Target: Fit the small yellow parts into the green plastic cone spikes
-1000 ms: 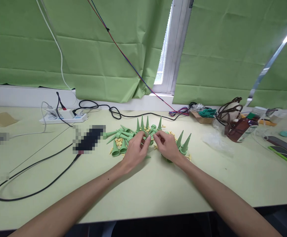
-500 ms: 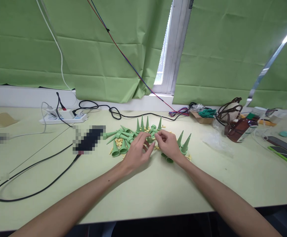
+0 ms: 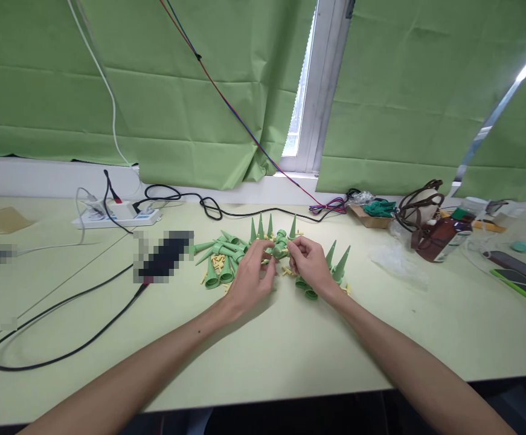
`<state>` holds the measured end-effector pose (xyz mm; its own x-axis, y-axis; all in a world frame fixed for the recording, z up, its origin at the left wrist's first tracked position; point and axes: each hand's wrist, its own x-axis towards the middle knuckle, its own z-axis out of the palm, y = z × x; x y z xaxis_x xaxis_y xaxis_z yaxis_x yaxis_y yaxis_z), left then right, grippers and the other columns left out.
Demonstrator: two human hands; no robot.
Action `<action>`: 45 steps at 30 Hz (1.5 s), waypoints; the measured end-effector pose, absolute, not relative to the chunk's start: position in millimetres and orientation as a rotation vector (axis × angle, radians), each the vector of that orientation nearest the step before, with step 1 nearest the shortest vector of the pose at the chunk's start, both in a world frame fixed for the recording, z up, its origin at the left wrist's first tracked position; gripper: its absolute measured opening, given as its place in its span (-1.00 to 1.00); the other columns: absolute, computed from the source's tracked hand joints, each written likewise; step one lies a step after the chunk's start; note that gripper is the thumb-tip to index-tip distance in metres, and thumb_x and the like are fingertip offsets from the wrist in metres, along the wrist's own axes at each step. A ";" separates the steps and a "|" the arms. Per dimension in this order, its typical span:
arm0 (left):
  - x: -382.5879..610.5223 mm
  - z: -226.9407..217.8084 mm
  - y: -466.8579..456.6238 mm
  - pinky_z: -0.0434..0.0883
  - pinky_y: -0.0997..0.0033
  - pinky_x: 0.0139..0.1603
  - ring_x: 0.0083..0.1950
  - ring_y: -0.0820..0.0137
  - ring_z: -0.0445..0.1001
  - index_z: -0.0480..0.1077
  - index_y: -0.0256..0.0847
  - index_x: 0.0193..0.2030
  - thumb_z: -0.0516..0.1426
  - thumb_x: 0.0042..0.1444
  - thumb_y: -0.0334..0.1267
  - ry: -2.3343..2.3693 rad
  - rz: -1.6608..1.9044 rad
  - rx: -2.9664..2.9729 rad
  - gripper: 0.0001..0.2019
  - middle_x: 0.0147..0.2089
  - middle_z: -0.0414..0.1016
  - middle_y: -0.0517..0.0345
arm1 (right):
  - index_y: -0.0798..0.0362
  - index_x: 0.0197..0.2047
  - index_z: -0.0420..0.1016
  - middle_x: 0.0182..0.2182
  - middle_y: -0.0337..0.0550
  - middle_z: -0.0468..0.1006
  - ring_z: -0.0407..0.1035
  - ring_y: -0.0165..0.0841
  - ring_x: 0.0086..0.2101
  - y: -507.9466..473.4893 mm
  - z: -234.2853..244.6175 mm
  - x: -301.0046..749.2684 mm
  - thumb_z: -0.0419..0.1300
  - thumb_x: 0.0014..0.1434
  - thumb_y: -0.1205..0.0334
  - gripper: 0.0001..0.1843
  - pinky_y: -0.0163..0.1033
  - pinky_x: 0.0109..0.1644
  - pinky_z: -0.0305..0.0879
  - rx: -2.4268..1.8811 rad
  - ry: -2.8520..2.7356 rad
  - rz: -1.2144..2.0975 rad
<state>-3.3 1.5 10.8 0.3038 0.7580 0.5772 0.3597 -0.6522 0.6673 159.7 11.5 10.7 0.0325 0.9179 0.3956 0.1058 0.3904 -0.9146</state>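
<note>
A heap of green plastic cones [image 3: 226, 257] and small yellow pieces [image 3: 218, 261] lies in the middle of the pale green table [image 3: 290, 344]. Some cones stand upright [image 3: 340, 266], others lie flat. My left hand [image 3: 249, 281] and my right hand [image 3: 308, 266] meet over the heap. Both pinch a green cone piece [image 3: 279, 246] held between them, fingers curled round it. What the left fingertips grip exactly is partly hidden.
A white power strip [image 3: 118, 212] with black cables [image 3: 63, 356] sits at the back left, beside a blurred dark object [image 3: 163, 257]. At the right are a brown bottle [image 3: 444, 237], a clear plastic bag [image 3: 396, 260] and flat devices [image 3: 523, 275]. Green curtains hang behind.
My left fingers, spread half a second ago, have curled in and closed on the green piece. My right hand has shifted slightly toward me, still pinching it.
</note>
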 end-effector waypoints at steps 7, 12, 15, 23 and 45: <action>-2.3 21.6 -1.8 0.43 0.46 -0.37 -0.36 0.44 0.47 0.27 -0.17 -0.14 0.01 0.32 -0.11 1.110 1.316 1.942 -0.82 -0.23 0.43 0.12 | 0.02 -0.42 0.28 -0.68 -0.38 0.29 0.20 -0.48 -0.70 13.1 9.2 159.3 0.18 0.22 -0.09 -0.63 -0.35 -0.64 0.13 -0.941 -1.358 0.858; -3.9 23.1 1.6 0.33 0.45 -0.42 -0.48 0.45 0.36 0.30 -0.20 -0.38 -0.04 0.34 0.01 1.063 1.222 1.923 -0.63 -0.48 0.35 0.22 | 0.01 -0.40 0.28 -0.64 -0.37 0.30 0.22 -0.48 -0.68 12.7 8.6 159.1 0.14 0.26 -0.06 -0.66 -0.34 -0.62 0.17 -0.894 -1.376 0.840; -4.5 19.7 4.3 0.31 0.44 -0.44 -0.53 0.44 0.35 0.32 -0.21 -0.45 -0.06 0.33 0.08 1.055 1.138 1.896 -0.53 -0.54 0.35 0.22 | 0.01 -0.38 0.30 -0.62 -0.36 0.31 0.24 -0.47 -0.67 10.8 9.2 158.9 0.14 0.27 -0.04 -0.68 -0.34 -0.61 0.18 -0.869 -1.397 0.843; -4.9 17.0 4.9 0.30 0.44 -0.43 -0.51 0.46 0.34 0.34 -0.24 -0.45 -0.03 0.32 0.08 1.059 1.093 1.917 -0.53 -0.50 0.37 0.22 | 0.01 -0.37 0.31 -0.66 -0.38 0.29 0.19 -0.47 -0.68 9.8 8.5 159.0 0.13 0.28 -0.06 -0.67 -0.34 -0.60 0.15 -0.849 -1.447 0.817; -4.6 14.5 3.7 0.32 0.49 -0.37 -0.35 0.46 0.34 0.28 -0.22 -0.35 0.14 0.23 -0.28 1.070 1.276 2.387 -0.85 -0.33 0.31 0.19 | 0.02 -0.42 0.29 -0.72 -0.40 0.23 0.14 -0.47 -0.69 8.2 11.4 159.6 0.12 0.28 -0.01 -0.67 -0.33 -0.58 0.07 -0.953 -1.507 0.758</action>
